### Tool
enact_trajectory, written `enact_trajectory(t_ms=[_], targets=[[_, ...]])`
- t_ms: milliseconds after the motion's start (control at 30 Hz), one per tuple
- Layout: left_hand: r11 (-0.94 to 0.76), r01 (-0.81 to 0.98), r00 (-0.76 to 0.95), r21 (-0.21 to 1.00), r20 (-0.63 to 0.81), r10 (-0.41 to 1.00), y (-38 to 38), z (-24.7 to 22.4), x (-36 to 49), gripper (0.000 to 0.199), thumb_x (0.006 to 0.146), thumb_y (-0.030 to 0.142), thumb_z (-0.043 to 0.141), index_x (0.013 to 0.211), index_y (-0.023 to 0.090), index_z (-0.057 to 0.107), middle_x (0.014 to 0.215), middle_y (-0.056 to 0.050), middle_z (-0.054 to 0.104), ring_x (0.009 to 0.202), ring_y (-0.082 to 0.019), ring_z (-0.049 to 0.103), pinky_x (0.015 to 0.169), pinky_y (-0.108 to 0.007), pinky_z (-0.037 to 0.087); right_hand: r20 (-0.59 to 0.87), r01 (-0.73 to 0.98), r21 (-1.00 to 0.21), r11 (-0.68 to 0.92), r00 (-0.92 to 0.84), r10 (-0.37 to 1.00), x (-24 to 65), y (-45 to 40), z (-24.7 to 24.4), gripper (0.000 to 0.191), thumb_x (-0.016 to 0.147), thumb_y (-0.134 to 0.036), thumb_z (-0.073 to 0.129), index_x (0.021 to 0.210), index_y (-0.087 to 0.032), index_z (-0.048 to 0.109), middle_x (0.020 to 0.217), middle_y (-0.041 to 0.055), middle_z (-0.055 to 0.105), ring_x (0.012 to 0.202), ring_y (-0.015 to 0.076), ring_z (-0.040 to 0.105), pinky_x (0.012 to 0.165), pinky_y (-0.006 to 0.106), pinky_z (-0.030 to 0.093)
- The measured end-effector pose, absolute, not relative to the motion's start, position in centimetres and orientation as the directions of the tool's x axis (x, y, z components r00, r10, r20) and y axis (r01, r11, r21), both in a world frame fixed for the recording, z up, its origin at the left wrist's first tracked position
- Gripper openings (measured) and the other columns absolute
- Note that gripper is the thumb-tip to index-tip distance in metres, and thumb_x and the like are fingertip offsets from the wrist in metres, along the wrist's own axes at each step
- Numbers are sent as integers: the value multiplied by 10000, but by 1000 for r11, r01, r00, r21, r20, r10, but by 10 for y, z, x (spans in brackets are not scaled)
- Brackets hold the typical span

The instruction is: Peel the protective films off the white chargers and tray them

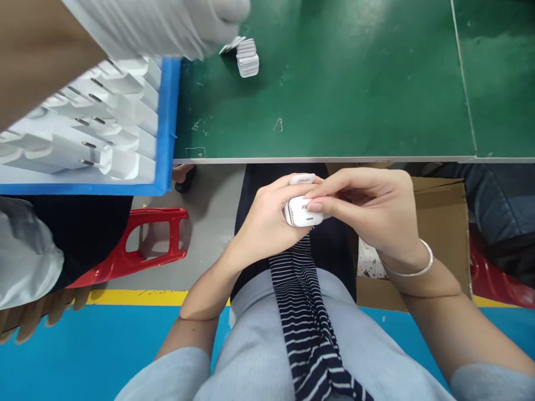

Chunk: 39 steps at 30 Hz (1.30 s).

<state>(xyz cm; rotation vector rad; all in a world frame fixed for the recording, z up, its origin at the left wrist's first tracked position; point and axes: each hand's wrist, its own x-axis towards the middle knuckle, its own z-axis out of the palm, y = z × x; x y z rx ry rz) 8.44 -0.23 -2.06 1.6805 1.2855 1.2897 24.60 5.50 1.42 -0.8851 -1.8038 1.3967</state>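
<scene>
Over my lap, my left hand [267,220] is wrapped round several white plastic pieces [306,217]. The nearest piece shows dark lettering and a small slot on its face, and another lettered piece sticks up behind it. My right hand [371,203] is closed, with thumb and forefinger pressed on the lettered face of the nearest piece. How many pieces my left hand holds is hidden by the fingers. A short row of thin white pieces [248,58] stands on the green table [334,100], beyond my hands.
At the left, a blue-edged tray [167,125] holds several white adapters with metal pins. Another person's white-gloved hand [167,25] reaches over it. A red stool [178,234] stands below left. A cardboard box [443,223] is beside my right arm.
</scene>
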Motion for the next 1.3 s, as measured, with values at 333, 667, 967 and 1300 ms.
enact_trajectory(t_ms=[333, 667, 967, 1300], targets=[[-294, 313, 34, 903, 299, 954, -2, -23, 85, 263, 776, 78, 760, 1010, 197, 753, 1153, -52, 753, 1014, -198, 724, 875, -325, 597, 136, 208, -936, 283, -527, 839, 245, 55, 13, 51, 794, -241, 832, 767, -248, 789, 763, -2, 776, 676, 164, 699, 608, 286, 589], [-300, 316, 35, 900, 305, 952, -3, -22, 87, 281, 776, 38, 731, 1007, 197, 753, 1150, -51, 753, 1027, -195, 726, 890, -319, 597, 182, 245, -892, 379, -573, 799, 245, 55, 15, 83, 827, -234, 803, 765, -241, 749, 714, -23, 746, 588, 124, 623, 547, 264, 500], [-312, 353, 40, 882, 319, 947, -3, -25, 87, 250, 772, 29, 727, 977, 172, 727, 1112, -53, 745, 959, -172, 719, 842, -285, 594, 139, 275, -889, 365, -598, 789, 244, 57, 17, 98, 833, -218, 790, 764, -227, 721, 732, -26, 748, 621, 119, 628, 556, 251, 465], [-311, 352, 42, 883, 317, 948, -3, -23, 86, 199, 781, 12, 703, 918, 156, 702, 997, -44, 720, 902, -151, 701, 795, -264, 586, 51, 303, -904, 303, -625, 779, 242, 60, 16, 116, 836, -243, 780, 759, -197, 707, 642, -27, 675, 537, 88, 513, 488, 226, 378]])
